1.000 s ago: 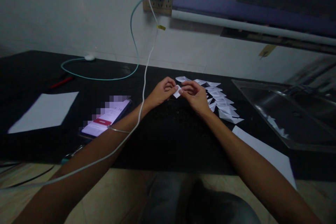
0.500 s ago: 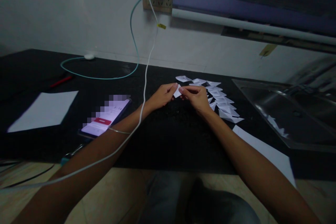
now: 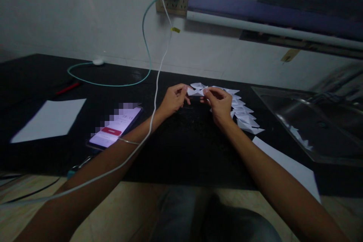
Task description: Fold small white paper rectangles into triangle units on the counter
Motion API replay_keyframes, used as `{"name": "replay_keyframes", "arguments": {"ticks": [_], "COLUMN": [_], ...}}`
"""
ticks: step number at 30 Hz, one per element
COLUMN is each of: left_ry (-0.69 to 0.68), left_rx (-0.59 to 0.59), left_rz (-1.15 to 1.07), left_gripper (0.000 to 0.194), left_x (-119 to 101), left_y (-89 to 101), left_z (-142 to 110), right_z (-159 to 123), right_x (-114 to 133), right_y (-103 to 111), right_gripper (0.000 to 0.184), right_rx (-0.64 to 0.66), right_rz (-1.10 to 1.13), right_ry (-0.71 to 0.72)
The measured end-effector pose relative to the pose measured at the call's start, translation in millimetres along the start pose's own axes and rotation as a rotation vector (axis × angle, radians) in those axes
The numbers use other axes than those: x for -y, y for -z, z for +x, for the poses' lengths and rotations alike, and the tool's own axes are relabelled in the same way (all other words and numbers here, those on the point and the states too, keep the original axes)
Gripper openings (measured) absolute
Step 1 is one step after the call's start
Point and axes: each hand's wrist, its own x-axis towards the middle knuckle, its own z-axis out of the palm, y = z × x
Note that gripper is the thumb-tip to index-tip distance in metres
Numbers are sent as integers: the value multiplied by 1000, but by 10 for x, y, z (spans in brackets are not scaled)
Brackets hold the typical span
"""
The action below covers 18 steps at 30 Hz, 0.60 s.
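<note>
A small folded white paper piece (image 3: 196, 92) is stretched between my two hands above the black counter. My left hand (image 3: 175, 99) pinches its left tip between thumb and forefinger. At the other end, my right hand (image 3: 219, 104) grips the right tip the same way. Behind and to the right of my right hand lie several similar folded paper pieces (image 3: 244, 111), laid in an overlapping row; my right hand hides part of them.
A phone (image 3: 113, 130) with a lit screen lies by my left forearm. White paper sheets rest at the left (image 3: 51, 120) and beneath my right forearm (image 3: 286, 164). A white cable (image 3: 156, 94) crosses my left arm. A metal sink (image 3: 309, 121) is set in at the right.
My hands have moved apart and slightly up. The paper, a small compact diamond before, now spans wider with pointed ends. My right hand has shifted right.
</note>
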Motion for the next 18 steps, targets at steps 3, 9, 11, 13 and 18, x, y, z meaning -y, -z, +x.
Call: {"name": "replay_keyframes", "arguments": {"ticks": [3, 9, 11, 13, 18], "left_ry": [41, 108, 141, 143, 60], "left_rx": [-64, -41, 44, 143, 194], "left_rz": [-60, -211, -242, -255, -156], "left_gripper": [26, 28, 33, 39, 39], "left_x": [24, 98, 119, 131, 91], "left_y": [-12, -36, -36, -35, -42], "left_z": [30, 43, 32, 15, -13], "right_z": [1, -7, -3, -1, -24], "right_x": [-18, -76, -95, -96, -20], "right_y": [-12, -32, -31, -26, -31], "right_gripper": [37, 26, 25, 26, 25], "right_rx": [26, 12, 23, 19, 21], "right_rz": [1, -10, -55, -105, -124], "right_ry": [-36, -10, 24, 68, 113]}}
